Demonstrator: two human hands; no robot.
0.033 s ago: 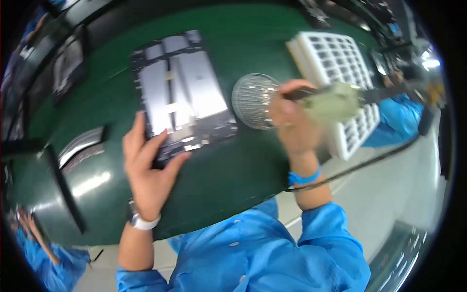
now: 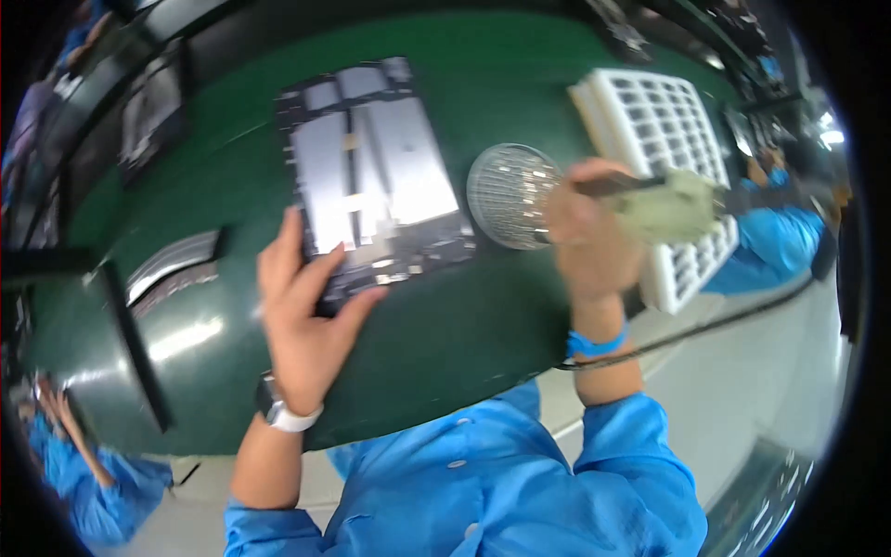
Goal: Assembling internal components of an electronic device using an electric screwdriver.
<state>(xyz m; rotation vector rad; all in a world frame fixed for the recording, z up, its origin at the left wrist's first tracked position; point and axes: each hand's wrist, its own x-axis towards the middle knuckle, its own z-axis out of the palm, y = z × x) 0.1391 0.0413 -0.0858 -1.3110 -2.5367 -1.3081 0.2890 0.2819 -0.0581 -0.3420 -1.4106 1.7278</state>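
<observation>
An opened tablet [image 2: 418, 167] lies on the green bench, its silver battery panels and dark inner parts showing. My left hand [image 2: 306, 306] rests at its near left corner, fingers spread: one fingertip on the inner parts, the thumb along the near edge. My right hand [image 2: 594, 237], blurred by motion, is closed around a pale green electric screwdriver [image 2: 670, 206], held sideways. Its tip cannot be made out. Just left of that hand, partly covered by it, is a round clear dish [image 2: 501, 195] with small shiny metal bits inside.
A white tray [image 2: 640, 116] with a grid of dark pockets stands right of the dish. A black cable [image 2: 705, 325] crosses near my right wrist. A curved strip [image 2: 172, 265] and a black bar [image 2: 130, 343] lie left. Blue-sleeved people [image 2: 93, 492] are at both sides.
The whole view has shifted, so the tablet, dish and tray sit slightly farther right. Both hands keep nearly the same places relative to them.
</observation>
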